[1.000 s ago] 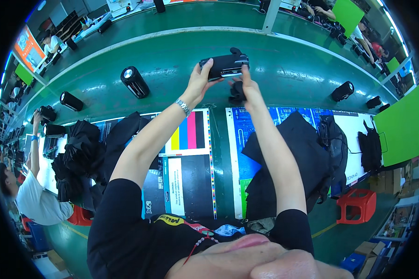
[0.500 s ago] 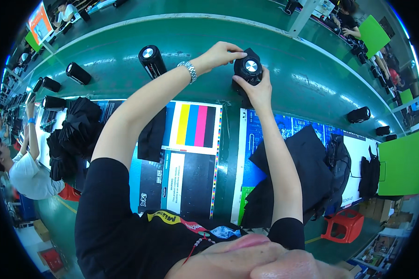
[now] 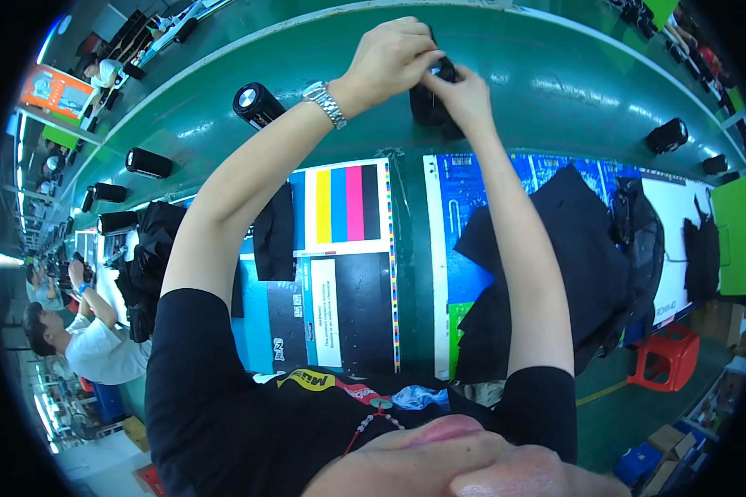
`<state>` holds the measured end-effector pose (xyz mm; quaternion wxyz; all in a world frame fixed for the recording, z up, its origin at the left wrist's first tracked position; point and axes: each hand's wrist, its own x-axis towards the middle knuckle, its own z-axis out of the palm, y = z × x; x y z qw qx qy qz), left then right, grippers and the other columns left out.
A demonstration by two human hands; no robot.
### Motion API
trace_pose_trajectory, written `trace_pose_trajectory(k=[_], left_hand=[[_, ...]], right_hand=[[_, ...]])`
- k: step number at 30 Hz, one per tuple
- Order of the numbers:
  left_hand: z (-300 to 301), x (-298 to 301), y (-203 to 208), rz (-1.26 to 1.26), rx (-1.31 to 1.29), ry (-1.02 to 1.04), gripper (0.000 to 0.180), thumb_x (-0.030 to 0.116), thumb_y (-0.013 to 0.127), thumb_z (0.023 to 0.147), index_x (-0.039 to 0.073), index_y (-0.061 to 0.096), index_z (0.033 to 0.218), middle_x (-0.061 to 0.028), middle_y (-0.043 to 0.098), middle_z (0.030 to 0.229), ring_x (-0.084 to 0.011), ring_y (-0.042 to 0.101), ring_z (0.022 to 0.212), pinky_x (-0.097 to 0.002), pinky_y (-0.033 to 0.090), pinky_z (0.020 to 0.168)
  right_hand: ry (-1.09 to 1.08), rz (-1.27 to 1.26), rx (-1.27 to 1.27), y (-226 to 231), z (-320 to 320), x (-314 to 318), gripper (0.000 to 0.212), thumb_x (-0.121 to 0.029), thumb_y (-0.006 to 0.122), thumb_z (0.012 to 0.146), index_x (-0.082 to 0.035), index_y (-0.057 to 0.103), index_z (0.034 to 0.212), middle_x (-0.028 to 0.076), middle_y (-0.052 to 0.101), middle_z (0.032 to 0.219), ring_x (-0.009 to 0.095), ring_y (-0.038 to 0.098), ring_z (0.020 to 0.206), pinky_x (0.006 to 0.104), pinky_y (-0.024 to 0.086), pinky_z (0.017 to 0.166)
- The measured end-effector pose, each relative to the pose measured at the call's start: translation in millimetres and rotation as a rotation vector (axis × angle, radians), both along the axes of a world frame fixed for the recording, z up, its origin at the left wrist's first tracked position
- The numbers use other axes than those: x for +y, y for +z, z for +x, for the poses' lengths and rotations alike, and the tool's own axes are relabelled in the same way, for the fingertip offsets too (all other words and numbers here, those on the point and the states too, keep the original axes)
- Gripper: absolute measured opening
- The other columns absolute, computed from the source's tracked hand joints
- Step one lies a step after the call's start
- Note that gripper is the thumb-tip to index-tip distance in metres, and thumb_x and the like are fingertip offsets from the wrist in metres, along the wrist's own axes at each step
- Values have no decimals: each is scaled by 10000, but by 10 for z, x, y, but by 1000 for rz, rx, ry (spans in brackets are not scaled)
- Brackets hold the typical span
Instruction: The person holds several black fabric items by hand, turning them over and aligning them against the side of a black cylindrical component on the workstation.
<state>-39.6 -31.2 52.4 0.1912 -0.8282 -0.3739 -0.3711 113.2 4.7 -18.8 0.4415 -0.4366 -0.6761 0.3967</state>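
Beyond the printed sheets, at the far middle of the bench, my two hands meet at a black cylindrical speaker (image 3: 444, 69) in a black cloth bag (image 3: 431, 113). My left hand (image 3: 392, 56), with a metal watch on its wrist, has its fingers closed on the bag's top edge. Thumb and fingers of my right hand (image 3: 467, 98) pinch the cloth at the speaker's near right side. Only a sliver of the speaker's round end shows between the fingers. Another black speaker (image 3: 255, 105) with a silver end lies to the left of my left forearm.
Black cloth pieces (image 3: 555, 257) lie right of my right forearm, with a darker pile (image 3: 153, 248) at left. Colour-striped printed sheets (image 3: 348, 207) cover the near bench. More speakers (image 3: 148, 162) (image 3: 666, 135) line the green surface. A co-worker (image 3: 99, 348) sits left; a red stool (image 3: 665, 358) stands right.
My hands have moved slightly farther away and come closer together. The speaker's silver end, plain to see before, is now mostly hidden by fingers and cloth. The whole view has shifted.
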Motion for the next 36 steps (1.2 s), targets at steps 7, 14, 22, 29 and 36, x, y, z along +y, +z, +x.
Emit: trace_pose_trajectory(k=[7, 14, 22, 29, 36], left_hand=[[-78, -16, -160, -304, -209, 77, 160, 158, 683, 833, 6, 693, 878, -55, 633, 815, -132, 597, 720, -256, 461, 616], [-26, 5, -230, -347, -605, -116, 205, 204, 656, 877, 43, 703, 995, -24, 638, 1036, -126, 576, 854, -237, 466, 745], [408, 547, -819, -930, -1924, -376, 518, 467, 354, 992, 14, 601, 1033, -94, 651, 954, -162, 614, 864, -301, 474, 801], [789, 436, -1186, -505, -1771, -202, 639, 446, 241, 999, -1, 679, 871, -64, 662, 819, -154, 579, 768, -289, 452, 750], [803, 595, -1365, -503, -1680, 117, 630, 397, 252, 979, -59, 643, 790, -105, 662, 746, -204, 574, 677, -349, 456, 724]], right_hand=[[118, 44, -263, 68, 78, 168, 864, -695, 730, 579, 58, 650, 996, 182, 686, 886, 268, 682, 819, 344, 523, 732], [426, -69, -748, 282, 1034, 673, 552, -486, 663, 811, 6, 668, 1058, 117, 689, 878, 199, 652, 822, 330, 505, 753], [-15, -471, 381, -29, 28, 1014, 540, -541, 518, 893, -40, 684, 1005, 85, 655, 875, 236, 611, 831, 349, 474, 809], [234, -518, 637, -354, -16, 768, 461, -433, 637, 853, 21, 659, 931, 72, 666, 788, 163, 638, 687, 267, 516, 658], [-15, -318, 504, -742, 75, 1007, 277, -192, 604, 857, 42, 690, 980, 118, 704, 956, 167, 648, 829, 276, 487, 744]])
